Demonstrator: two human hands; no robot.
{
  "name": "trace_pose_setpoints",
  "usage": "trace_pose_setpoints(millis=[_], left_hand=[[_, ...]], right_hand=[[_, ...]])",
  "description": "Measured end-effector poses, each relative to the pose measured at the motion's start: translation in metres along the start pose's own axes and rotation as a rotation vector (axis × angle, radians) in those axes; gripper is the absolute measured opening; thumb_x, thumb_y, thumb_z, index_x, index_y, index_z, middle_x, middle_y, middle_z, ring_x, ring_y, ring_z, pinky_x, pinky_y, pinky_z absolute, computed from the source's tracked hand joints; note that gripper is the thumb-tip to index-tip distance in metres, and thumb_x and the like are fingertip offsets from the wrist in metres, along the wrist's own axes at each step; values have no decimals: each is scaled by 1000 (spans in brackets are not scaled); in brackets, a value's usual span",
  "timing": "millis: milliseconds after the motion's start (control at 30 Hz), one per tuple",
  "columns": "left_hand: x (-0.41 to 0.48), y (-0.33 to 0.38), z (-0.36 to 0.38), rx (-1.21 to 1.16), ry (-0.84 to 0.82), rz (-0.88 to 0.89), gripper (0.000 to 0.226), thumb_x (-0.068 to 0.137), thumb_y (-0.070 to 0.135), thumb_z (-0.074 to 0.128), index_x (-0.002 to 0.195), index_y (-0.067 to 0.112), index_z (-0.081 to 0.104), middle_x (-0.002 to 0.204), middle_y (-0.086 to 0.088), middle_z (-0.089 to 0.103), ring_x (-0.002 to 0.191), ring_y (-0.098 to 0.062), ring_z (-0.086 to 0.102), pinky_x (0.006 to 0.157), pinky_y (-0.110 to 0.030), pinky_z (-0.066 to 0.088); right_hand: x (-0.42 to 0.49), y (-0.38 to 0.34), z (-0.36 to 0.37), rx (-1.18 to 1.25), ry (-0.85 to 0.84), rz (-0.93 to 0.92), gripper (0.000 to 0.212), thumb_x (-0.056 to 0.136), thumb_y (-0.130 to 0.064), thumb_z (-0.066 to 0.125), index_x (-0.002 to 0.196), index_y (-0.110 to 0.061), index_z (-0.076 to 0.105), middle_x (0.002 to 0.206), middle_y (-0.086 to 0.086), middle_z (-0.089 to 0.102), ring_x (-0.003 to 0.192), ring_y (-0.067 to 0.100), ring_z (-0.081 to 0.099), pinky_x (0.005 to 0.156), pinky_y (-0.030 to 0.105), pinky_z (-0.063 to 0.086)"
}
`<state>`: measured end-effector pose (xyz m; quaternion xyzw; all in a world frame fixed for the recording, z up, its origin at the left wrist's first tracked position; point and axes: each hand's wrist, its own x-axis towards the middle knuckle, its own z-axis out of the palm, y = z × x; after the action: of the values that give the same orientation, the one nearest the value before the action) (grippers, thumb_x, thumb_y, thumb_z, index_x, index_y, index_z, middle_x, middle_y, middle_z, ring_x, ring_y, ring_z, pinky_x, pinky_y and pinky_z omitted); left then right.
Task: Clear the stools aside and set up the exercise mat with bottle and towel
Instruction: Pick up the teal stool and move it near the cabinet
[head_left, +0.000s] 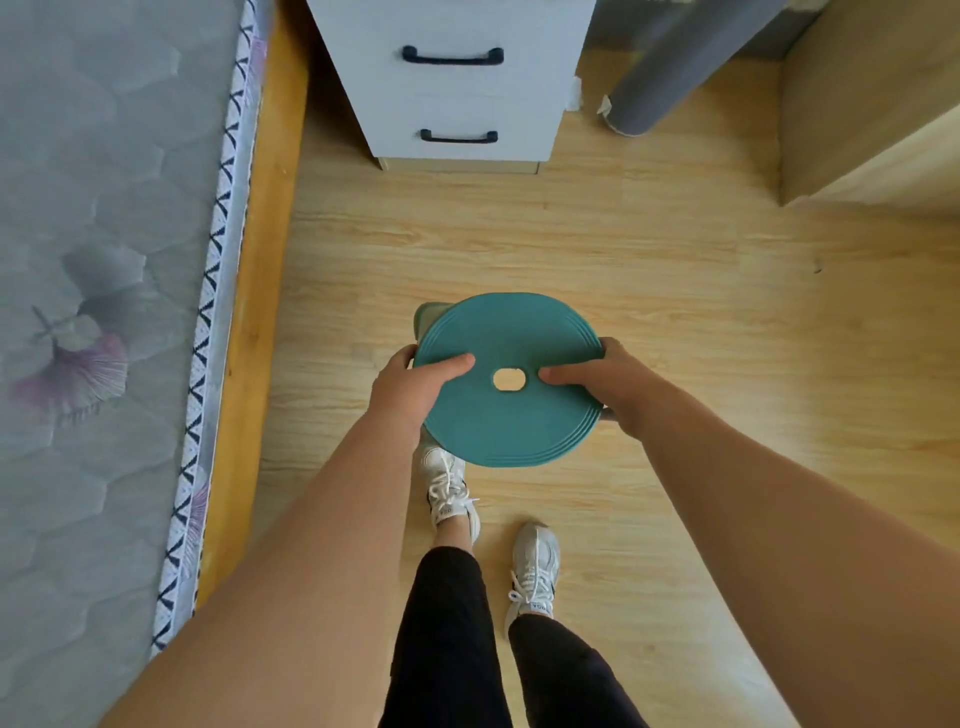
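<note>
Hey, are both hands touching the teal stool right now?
Touching. The head view shows the left hand and right hand gripping opposite edges of the teal stool, thumbs on its seat.

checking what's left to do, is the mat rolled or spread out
Rolled: the mat is a grey tube propped up right of the drawers.

A round teal stool (511, 421) with an oval hole in the middle of its seat is gripped at both sides. The left hand (410, 384) and the right hand (608, 384) each lay a thumb on top, and the fingers (402, 356) wrap the rim. It is over the wooden floor (675, 312), nearer the floor's left edge, where the bed (104, 208) runs. Whether its legs touch the floor cannot be told. At the floor's far edge stand a white drawer cabinet (452, 93) and a rolled grey mat (675, 67).
</note>
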<state>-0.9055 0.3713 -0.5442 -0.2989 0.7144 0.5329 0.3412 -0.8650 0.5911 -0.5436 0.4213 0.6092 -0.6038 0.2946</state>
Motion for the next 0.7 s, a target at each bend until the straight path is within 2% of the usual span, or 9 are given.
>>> trace_pose_setpoints(millis=[133, 300, 367, 467, 500, 600, 633, 700], left_hand=[[58, 28, -18, 17, 4, -43, 75, 65, 40, 83, 131, 20, 53, 120, 0, 63, 102, -22, 61, 83, -35, 50], [129, 44, -33, 14, 93, -106, 67, 66, 42, 82, 115, 12, 48, 109, -2, 58, 81, -13, 56, 55, -24, 36], [164, 40, -36, 47, 91, -125, 65, 69, 41, 81, 116, 9, 50, 110, -3, 60, 85, -16, 58, 59, -24, 38], [208, 31, -34, 114, 70, -144, 59, 73, 37, 77, 120, 10, 55, 115, -6, 63, 100, -25, 61, 74, -31, 43], [225, 27, -33, 120, 71, -140, 55, 74, 35, 76, 120, 10, 57, 115, -7, 64, 101, -25, 62, 76, -31, 44], [270, 17, -27, 138, 63, -127, 49, 78, 33, 73, 121, 12, 59, 115, -6, 65, 101, -26, 62, 81, -33, 46], [284, 15, -25, 145, 61, -124, 47, 79, 31, 72, 121, 13, 60, 115, -6, 65, 102, -26, 62, 83, -34, 47], [305, 9, -20, 153, 60, -117, 41, 82, 28, 69, 120, 13, 61, 115, -6, 66, 102, -27, 62, 84, -34, 46]], right_hand=[[46, -37, 26, 40, 13, 4, 89, 68, -11, 86, 142, -13, 37, 127, 10, 59, 106, 30, 64, 89, 50, 55], [113, -70, 61, 13, -1, 13, 79, 70, -10, 85, 137, -10, 45, 126, 11, 61, 107, 30, 64, 92, 48, 54], [147, -73, 72, -6, 9, 28, 74, 69, -10, 85, 135, -10, 49, 124, 11, 63, 105, 29, 65, 87, 46, 57], [191, -73, 81, -8, 28, 57, 71, 70, -7, 84, 132, -10, 50, 120, 9, 64, 96, 23, 66, 62, 30, 56], [207, -73, 85, -16, 26, 70, 71, 71, -9, 84, 133, -11, 49, 121, 9, 64, 95, 22, 66, 59, 28, 54], [254, -67, 93, -42, 22, 96, 75, 71, -13, 85, 135, -13, 47, 122, 8, 63, 99, 24, 65, 69, 35, 57], [268, -65, 95, -41, 24, 103, 75, 71, -14, 85, 135, -13, 46, 122, 7, 62, 97, 23, 65, 66, 33, 58], [288, -60, 98, -29, 18, 121, 74, 72, -13, 84, 135, -13, 45, 120, 7, 62, 88, 17, 64, 48, 23, 55]])
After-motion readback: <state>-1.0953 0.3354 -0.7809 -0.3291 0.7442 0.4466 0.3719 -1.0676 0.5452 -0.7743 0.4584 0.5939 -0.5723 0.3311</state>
